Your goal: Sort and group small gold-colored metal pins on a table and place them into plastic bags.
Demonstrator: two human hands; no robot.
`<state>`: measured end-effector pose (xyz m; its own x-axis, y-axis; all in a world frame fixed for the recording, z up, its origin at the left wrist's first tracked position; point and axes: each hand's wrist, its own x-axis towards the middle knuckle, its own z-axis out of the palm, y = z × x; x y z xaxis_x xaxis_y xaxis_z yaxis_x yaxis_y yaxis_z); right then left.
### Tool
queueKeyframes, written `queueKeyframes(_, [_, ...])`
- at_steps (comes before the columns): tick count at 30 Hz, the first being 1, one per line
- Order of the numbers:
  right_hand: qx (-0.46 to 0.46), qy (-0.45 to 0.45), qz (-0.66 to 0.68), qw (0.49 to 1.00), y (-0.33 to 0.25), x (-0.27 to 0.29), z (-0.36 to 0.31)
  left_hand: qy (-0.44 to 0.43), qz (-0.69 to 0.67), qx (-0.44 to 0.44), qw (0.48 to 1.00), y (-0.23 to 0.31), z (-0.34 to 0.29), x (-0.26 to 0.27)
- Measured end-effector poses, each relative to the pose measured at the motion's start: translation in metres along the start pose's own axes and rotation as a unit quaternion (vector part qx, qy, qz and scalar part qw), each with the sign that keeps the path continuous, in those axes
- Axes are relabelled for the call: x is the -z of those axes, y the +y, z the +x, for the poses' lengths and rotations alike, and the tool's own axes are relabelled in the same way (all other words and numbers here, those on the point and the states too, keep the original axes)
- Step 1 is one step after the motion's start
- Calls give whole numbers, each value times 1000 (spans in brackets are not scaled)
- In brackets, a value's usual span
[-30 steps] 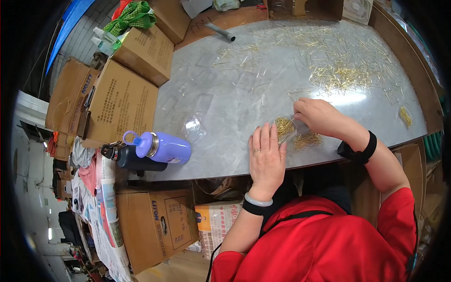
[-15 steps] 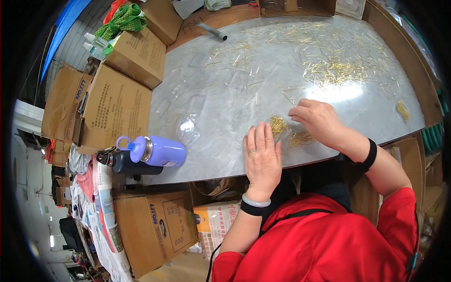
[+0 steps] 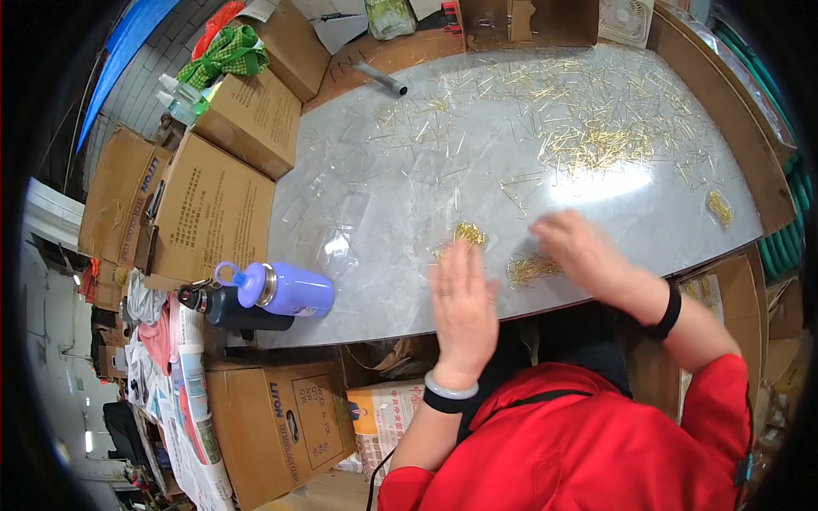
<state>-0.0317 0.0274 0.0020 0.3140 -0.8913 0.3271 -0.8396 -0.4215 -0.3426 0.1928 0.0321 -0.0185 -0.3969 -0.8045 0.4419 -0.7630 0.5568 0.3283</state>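
Resting our left hand (image 3: 463, 308) flat, grip open, beside a gold pin bundle (image 3: 468, 232) on the surface (image 3: 409, 170); our blurred right hand (image 3: 581, 251) covers another pin pile (image 3: 530, 270), its grip unclear.

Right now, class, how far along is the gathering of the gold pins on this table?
Done: two small gathered bunches lie near the table's front edge, one above the left hand at, one beside the right hand at. In hand: both hands, open and blurred, hover flat over these bunches. Left: a dense pile and many loose pins scattered across the grey table.
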Motion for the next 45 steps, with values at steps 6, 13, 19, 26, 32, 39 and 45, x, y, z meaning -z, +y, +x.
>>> queueKeyframes(6, [32, -39, -155, 987, 51, -6, 81, -49, -116, -107, 986, 27, 2, -34])
queueKeyframes(13, [92, -83, -184, 975, 11, -15, 51, -25, -104, -61, 992, 20, 2, -43])
queueKeyframes(19, [110, -113, -64, 985, 13, -2, 59, -18, -85, -26, 996, 25, 5, -44])
queueKeyframes(26, [174, -59, -86, 979, 60, -40, 172, -29, -69, -62, 995, 29, 10, -43])
queueKeyframes(32, [199, -93, -158, 963, 31, -58, 152, -31, -71, -52, 996, 21, 6, -43])
queueKeyframes(39, [266, -124, -189, 937, 37, -16, 92, -37, -68, -56, 995, 22, 3, -46])
queueKeyframes(45, [316, -110, -223, 915, 29, 8, 38, -32, -119, -19, 992, 27, 4, -43])
